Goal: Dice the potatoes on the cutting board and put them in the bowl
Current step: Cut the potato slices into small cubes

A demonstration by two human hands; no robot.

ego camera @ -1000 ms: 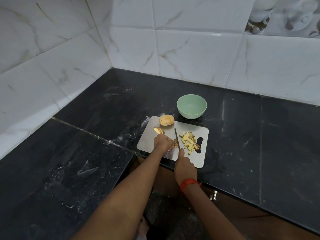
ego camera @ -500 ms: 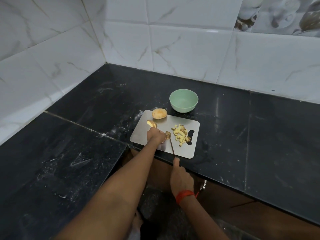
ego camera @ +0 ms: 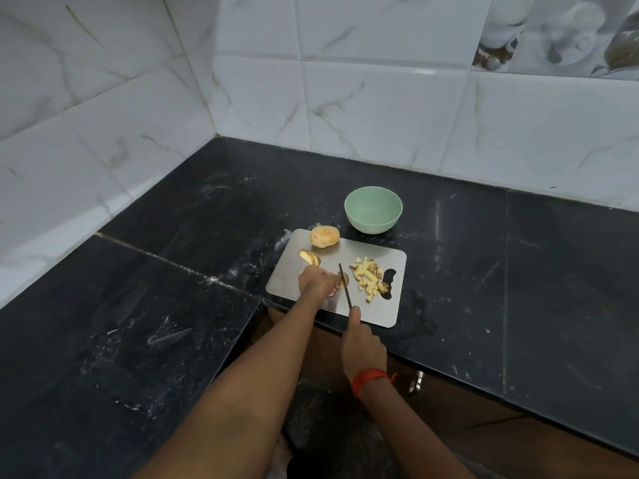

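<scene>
Steel-grey cutting board (ego camera: pixel 359 252) sits at the near edge of a black counter (ego camera: pixel 484 271), tiled wall (ego camera: pixel 380 108) behind. Green bowl (ego camera: pixel 372 227) stands upright on the counter just beyond the board's far edge, apart from it.

Left hand (ego camera: pixel 316 281) is on the middle of the board, fingers curled down over a potato piece (ego camera: pixel 345 280) and pinning it to the board. The piece is mostly hidden under the fingers, so probably a half-cut slab, hard to say. Right hand (ego camera: pixel 361 347) is closed around the handle of the knife (ego camera: pixel 345 286), one finger stretched up along the top. The handle itself is hidden in the fist. The thin dark blade runs from near to far, just right of the left fingertips and against the held piece. Red thread (ego camera: pixel 370 378) is tied on the right wrist.

Whole potato (ego camera: pixel 324 236), skin on, lies at the board's far left corner. A few slices (ego camera: pixel 310 257) are stacked leaning just near of it, beside the left hand. Diced potato (ego camera: pixel 369 279) is heaped on the right side of the board, next to the board's cut-out hole, right of the blade. All dice in view lie on the board.
</scene>
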